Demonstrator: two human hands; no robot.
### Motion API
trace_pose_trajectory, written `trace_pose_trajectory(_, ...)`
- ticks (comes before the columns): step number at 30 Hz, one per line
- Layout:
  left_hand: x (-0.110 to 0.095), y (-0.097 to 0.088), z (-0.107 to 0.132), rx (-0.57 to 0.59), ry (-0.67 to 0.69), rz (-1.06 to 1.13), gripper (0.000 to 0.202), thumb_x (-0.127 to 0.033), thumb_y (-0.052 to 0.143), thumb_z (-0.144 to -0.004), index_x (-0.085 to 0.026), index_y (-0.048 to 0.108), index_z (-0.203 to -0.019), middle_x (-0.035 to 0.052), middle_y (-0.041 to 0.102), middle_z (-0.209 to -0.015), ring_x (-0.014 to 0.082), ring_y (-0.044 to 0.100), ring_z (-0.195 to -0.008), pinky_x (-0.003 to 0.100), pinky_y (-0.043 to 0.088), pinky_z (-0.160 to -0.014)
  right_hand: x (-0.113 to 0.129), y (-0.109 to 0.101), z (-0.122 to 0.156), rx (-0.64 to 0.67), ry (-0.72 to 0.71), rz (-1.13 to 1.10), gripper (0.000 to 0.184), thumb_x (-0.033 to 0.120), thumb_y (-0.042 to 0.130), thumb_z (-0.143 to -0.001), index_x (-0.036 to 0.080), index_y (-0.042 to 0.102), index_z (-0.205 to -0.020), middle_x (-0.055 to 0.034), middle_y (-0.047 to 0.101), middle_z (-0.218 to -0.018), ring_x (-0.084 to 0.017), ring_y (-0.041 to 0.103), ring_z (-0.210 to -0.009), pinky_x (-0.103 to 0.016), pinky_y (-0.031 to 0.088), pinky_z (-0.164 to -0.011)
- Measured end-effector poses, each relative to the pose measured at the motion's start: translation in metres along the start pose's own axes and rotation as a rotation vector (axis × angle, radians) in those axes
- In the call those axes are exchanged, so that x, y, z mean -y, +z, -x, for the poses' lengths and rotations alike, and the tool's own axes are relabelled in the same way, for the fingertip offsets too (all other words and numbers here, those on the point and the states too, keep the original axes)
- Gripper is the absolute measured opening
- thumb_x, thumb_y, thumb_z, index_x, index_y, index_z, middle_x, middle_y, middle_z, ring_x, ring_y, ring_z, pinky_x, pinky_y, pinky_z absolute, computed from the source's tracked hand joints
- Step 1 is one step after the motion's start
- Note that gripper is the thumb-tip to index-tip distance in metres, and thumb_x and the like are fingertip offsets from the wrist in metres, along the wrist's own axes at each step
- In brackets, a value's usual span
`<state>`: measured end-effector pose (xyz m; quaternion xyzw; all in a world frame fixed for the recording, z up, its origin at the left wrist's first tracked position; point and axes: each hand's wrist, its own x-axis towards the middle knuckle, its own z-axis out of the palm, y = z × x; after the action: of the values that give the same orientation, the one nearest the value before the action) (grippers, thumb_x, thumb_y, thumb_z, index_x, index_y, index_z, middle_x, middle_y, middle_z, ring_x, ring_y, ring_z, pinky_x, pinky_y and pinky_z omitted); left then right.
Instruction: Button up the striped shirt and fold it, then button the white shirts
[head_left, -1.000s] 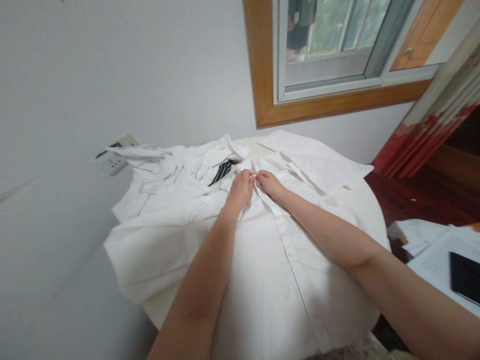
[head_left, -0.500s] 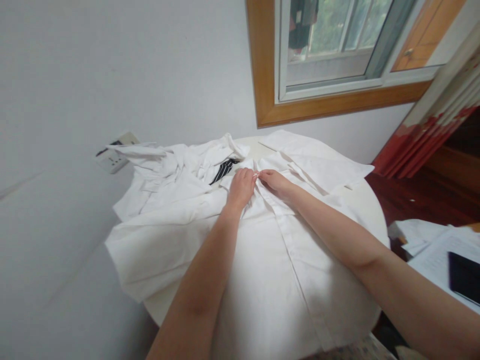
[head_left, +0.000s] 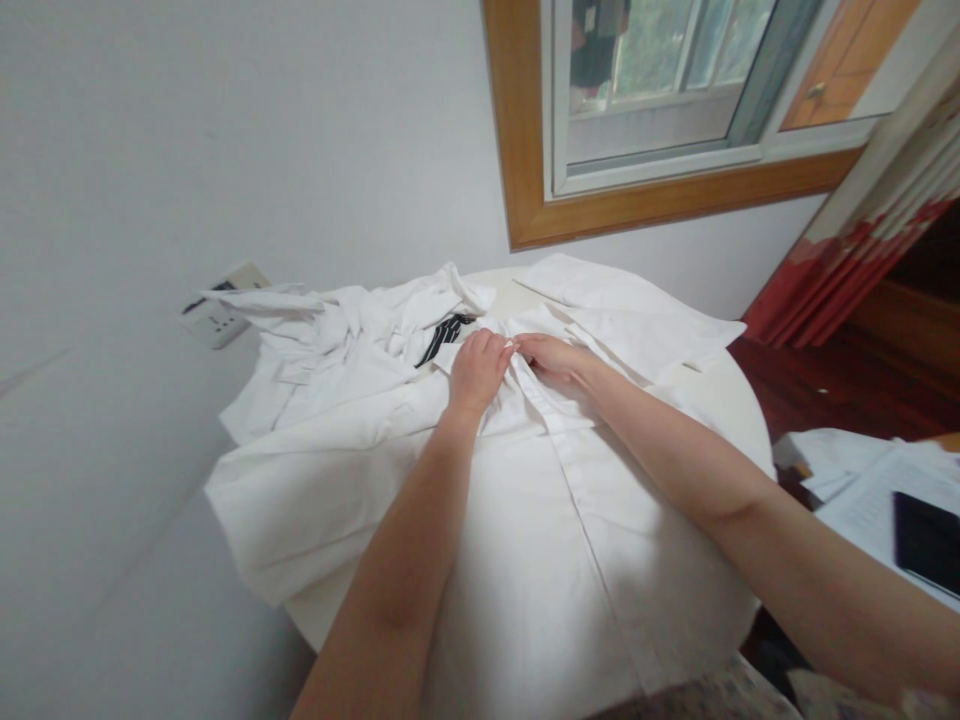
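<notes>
A white shirt (head_left: 517, 560) is spread over a round off-white table (head_left: 739, 410), its long front placket running toward me. Near the collar end, my left hand (head_left: 480, 370) pinches the cloth with curled fingers. Close against it, my right hand (head_left: 549, 355) grips the same gathered spot, fingertips nearly meeting the left ones. The small detail between the fingertips is hidden. One white sleeve (head_left: 637, 300) lies to the right of the hands. Left of them, beside more crumpled white cloth (head_left: 330, 330), a black-and-white striped piece of fabric (head_left: 446, 338) shows.
A wall socket (head_left: 217, 318) sits behind the cloth at left. The wood-framed window (head_left: 600, 212) is above the table. On the right are a red and cream curtain (head_left: 817, 285), papers (head_left: 847, 465) and a dark phone or tablet (head_left: 930, 540).
Both hands stay at the same spot on the shirt, with slight finger and right wrist movement. The whole view has shifted a little.
</notes>
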<state>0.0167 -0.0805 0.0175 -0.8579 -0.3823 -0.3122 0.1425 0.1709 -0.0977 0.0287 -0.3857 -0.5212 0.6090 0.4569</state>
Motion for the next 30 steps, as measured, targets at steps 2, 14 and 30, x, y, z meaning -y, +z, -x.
trace_pose_trajectory(2, 0.002, 0.000, 0.000, 0.009, 0.001, 0.010, 0.031, -0.038, 0.035, -0.097, -0.018, 0.058, -0.093, 0.0086, 0.057, -0.091, 0.0232, 0.051, -0.094, 0.034, 0.038, -0.085, -0.002, -0.002, -0.002, -0.008, -0.011, 0.067, 0.010, 0.027, 0.055, -0.076, 0.019, 0.053, -0.069, 0.0020, 0.055, -0.062, -0.013, 0.050, -0.060, -0.026, 0.041, -0.061)
trace_pose_trajectory(14, 0.007, -0.002, 0.002, -0.129, -0.228, 0.200, 0.028, -0.030, 0.036, -0.096, -0.019, 0.056, -0.079, 0.0033, 0.060, -0.075, 0.0163, 0.055, -0.075, 0.026, 0.037, -0.070, -0.013, 0.001, -0.011, -0.472, -0.417, 1.033, 0.028, 0.034, 0.039, -0.093, 0.020, 0.047, -0.070, -0.0013, 0.053, -0.067, -0.017, 0.046, -0.068, -0.028, 0.031, -0.065)
trace_pose_trajectory(30, -0.031, -0.025, -0.010, 0.131, -0.046, 0.219, 0.026, -0.010, 0.043, -0.085, -0.021, 0.060, -0.102, 0.0091, 0.062, -0.104, 0.0248, 0.054, -0.105, 0.039, 0.039, -0.094, -0.012, -0.065, 0.062, -0.725, -0.529, 1.053, 0.029, 0.039, 0.034, -0.096, 0.023, 0.049, -0.076, -0.0056, 0.058, -0.075, -0.023, 0.050, -0.078, -0.035, 0.038, -0.073)
